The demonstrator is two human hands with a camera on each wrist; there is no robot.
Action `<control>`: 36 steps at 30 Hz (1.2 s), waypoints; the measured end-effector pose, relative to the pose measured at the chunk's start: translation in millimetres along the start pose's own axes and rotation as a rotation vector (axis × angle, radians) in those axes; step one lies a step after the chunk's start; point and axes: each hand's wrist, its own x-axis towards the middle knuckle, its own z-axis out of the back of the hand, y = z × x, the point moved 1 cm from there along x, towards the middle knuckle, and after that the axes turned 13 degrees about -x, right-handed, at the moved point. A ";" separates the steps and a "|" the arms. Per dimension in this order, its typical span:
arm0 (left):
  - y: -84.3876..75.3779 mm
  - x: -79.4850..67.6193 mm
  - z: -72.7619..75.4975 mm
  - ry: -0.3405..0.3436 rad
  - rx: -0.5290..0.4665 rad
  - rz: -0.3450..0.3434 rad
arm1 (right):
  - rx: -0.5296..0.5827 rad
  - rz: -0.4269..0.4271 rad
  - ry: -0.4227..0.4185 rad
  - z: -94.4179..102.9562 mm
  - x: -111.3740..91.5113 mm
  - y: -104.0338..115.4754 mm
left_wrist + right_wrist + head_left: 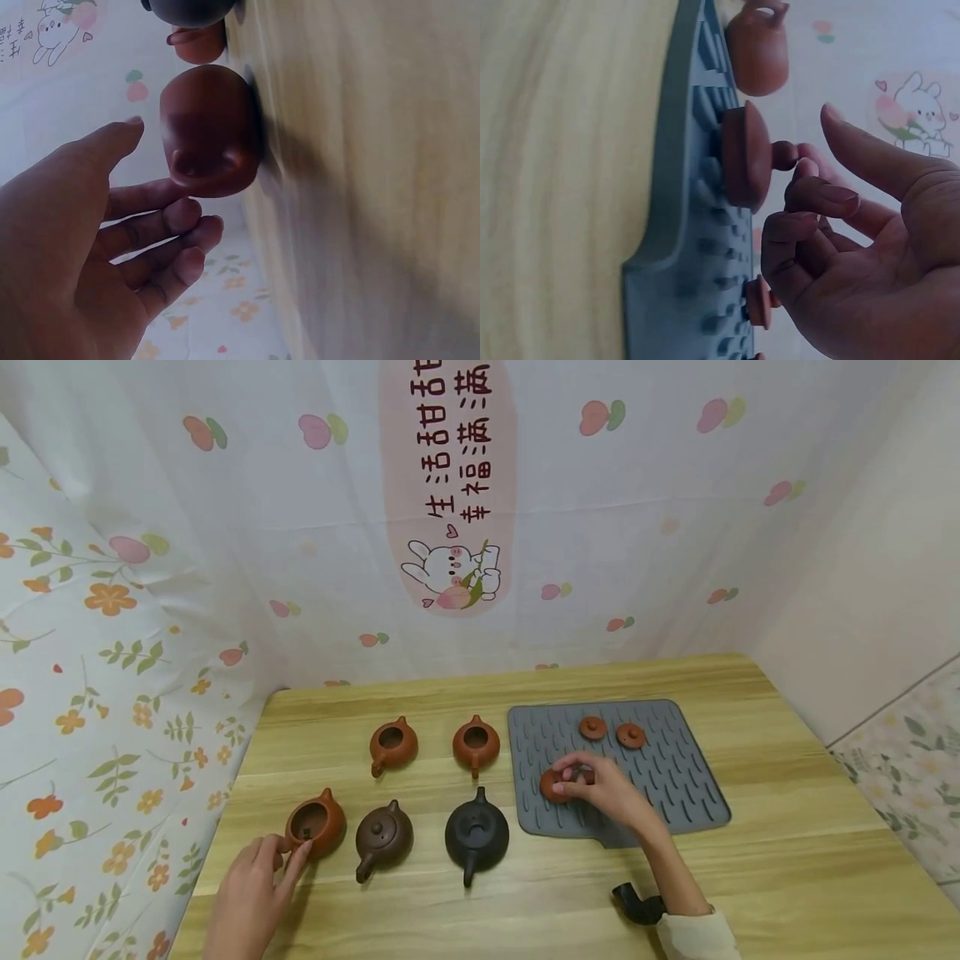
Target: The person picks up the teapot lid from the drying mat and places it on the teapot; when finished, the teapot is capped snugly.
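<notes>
Fingers at domed, round-knobbed reddish-brown lid on ridged grey mat

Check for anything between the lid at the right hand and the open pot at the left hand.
The black pot and the brown pot stand roughly between the lid and the open pot. Lifting the lid over them would probably clear both.

The head view is bright — the left wrist's dimmer, its table shadowed.
</notes>
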 end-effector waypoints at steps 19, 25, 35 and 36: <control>9.0 -7.2 -2.3 0.079 0.050 -0.025 | -0.019 -0.039 -0.046 -10.1 1.6 -13.6; 5.5 -5.3 -1.8 0.122 0.049 0.064 | -0.027 -0.044 -0.060 -11.9 1.7 -13.0; 5.4 -6.1 -5.6 0.078 0.042 0.067 | -0.051 -0.046 -0.115 -12.3 5.3 7.5; 5.7 -6.5 -5.9 0.074 0.044 0.068 | -0.045 -0.038 -0.112 -12.3 6.2 11.8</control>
